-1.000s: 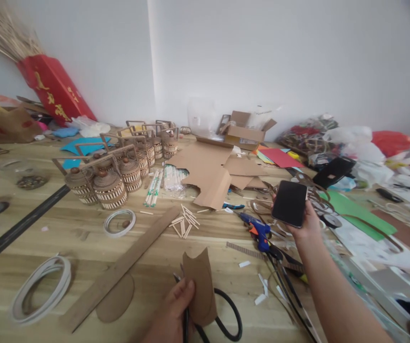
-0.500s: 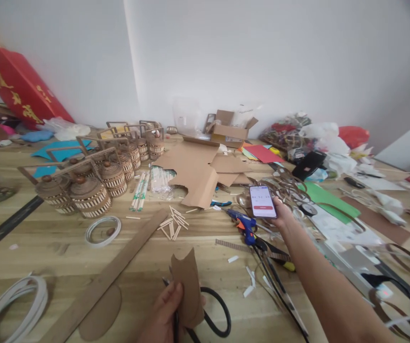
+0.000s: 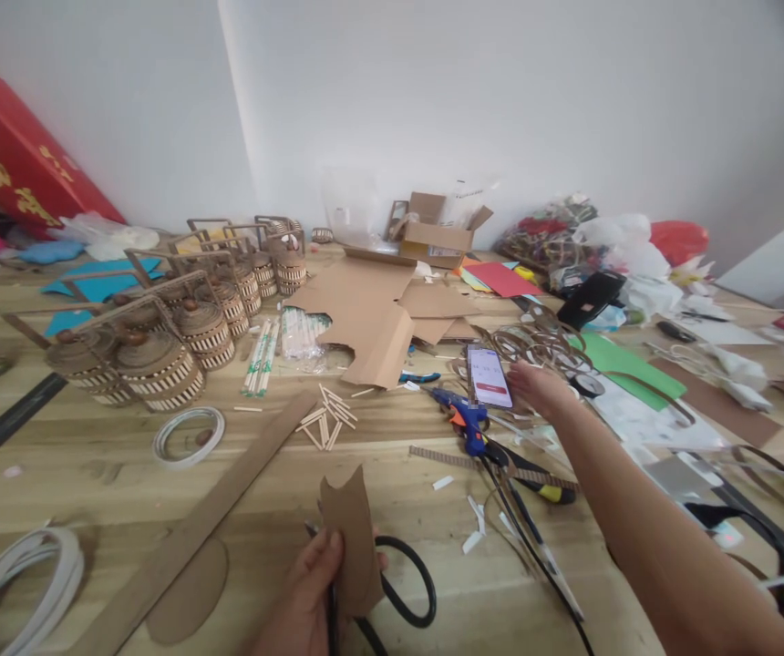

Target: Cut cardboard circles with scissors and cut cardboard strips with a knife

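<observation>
Brn cardboard pc [image 3: 353, 551] + blk scissors [image 3: 431, 597] near; blue glue gun [image 3: 475, 442]; far-left red box [image 3: 23, 146] w/ gold chars [image 3: 35, 207]; brn/cream striped baskets [image 3: 159, 372].

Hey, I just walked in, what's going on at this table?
A person's left hand is holding a cut cardboard piece together with black-handled scissors. Their right hand is at the edge of a phone with its screen lit; whether it is gripping the phone is hard to tell. A blue glue gun lies just beside the phone, small wooden sticks lie in a loose pile, and lidded baskets stand grouped toward the left.
</observation>
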A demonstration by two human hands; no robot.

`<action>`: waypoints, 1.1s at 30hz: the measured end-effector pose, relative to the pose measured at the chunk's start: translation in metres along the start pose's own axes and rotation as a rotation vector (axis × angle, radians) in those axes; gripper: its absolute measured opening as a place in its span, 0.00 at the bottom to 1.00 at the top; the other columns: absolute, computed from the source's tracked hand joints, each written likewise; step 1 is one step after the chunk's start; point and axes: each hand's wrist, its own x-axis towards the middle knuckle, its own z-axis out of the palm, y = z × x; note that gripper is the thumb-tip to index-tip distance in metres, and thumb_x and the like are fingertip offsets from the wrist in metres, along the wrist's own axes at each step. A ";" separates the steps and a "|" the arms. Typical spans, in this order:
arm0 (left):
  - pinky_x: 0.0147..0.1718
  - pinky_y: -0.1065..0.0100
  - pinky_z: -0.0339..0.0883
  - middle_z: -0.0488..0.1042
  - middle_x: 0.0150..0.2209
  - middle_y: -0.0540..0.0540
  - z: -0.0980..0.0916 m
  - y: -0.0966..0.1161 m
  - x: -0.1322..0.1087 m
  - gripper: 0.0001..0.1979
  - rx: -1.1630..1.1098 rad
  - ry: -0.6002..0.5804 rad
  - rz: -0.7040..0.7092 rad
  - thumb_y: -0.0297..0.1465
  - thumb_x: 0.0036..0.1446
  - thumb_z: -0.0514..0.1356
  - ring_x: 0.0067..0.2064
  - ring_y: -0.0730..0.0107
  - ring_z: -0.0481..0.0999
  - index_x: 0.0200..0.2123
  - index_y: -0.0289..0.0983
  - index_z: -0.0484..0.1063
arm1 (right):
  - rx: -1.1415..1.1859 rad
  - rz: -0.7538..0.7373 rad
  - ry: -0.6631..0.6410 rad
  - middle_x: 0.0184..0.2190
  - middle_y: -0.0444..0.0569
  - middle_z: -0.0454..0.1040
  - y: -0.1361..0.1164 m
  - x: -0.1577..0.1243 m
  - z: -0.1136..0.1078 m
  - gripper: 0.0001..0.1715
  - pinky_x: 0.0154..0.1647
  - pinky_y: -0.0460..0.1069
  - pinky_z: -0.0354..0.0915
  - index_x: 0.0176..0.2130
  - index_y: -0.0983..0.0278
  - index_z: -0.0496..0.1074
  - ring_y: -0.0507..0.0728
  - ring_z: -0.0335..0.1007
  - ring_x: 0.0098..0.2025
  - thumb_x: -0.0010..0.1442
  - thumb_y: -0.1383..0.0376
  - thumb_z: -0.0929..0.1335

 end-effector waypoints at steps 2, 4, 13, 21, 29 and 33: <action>0.38 0.67 0.72 0.82 0.39 0.42 0.001 0.001 0.000 0.26 0.008 -0.006 -0.005 0.50 0.42 0.75 0.41 0.59 0.81 0.38 0.37 0.83 | -0.120 -0.037 0.026 0.54 0.53 0.73 -0.004 -0.012 -0.003 0.18 0.49 0.59 0.73 0.55 0.63 0.71 0.59 0.74 0.49 0.69 0.59 0.68; 0.39 0.67 0.73 0.82 0.39 0.42 0.001 0.001 -0.001 0.26 0.005 -0.010 -0.011 0.50 0.43 0.74 0.41 0.58 0.81 0.39 0.36 0.83 | -0.236 -0.104 0.016 0.49 0.52 0.76 -0.008 -0.034 -0.007 0.14 0.47 0.57 0.73 0.50 0.64 0.74 0.58 0.75 0.46 0.69 0.59 0.68; 0.43 0.65 0.74 0.83 0.43 0.42 0.003 0.006 -0.009 0.23 -0.086 -0.041 -0.020 0.45 0.42 0.76 0.42 0.60 0.81 0.38 0.37 0.83 | -0.735 -0.611 -0.598 0.37 0.51 0.84 0.029 -0.232 0.009 0.18 0.41 0.54 0.76 0.42 0.58 0.81 0.61 0.80 0.38 0.68 0.55 0.63; 0.33 0.73 0.77 0.84 0.36 0.51 0.002 0.028 -0.015 0.15 -0.327 0.008 0.112 0.33 0.39 0.77 0.35 0.66 0.84 0.23 0.38 0.74 | -1.112 -1.580 -0.829 0.67 0.46 0.66 0.094 -0.294 0.035 0.33 0.71 0.61 0.54 0.65 0.61 0.67 0.63 0.57 0.70 0.68 0.48 0.64; 0.33 0.70 0.80 0.84 0.35 0.51 0.003 0.028 -0.018 0.15 -0.386 -0.059 0.100 0.29 0.37 0.77 0.34 0.64 0.84 0.22 0.38 0.73 | -1.054 -1.642 -0.879 0.70 0.45 0.60 0.116 -0.312 0.080 0.34 0.70 0.62 0.55 0.70 0.54 0.58 0.61 0.40 0.75 0.70 0.50 0.63; 0.26 0.76 0.75 0.84 0.34 0.49 0.004 0.026 -0.016 0.13 -0.351 -0.110 0.084 0.30 0.39 0.76 0.33 0.66 0.84 0.23 0.37 0.74 | -1.188 -1.364 -0.914 0.72 0.52 0.54 0.097 -0.288 0.068 0.42 0.73 0.64 0.43 0.73 0.65 0.48 0.62 0.39 0.75 0.71 0.47 0.59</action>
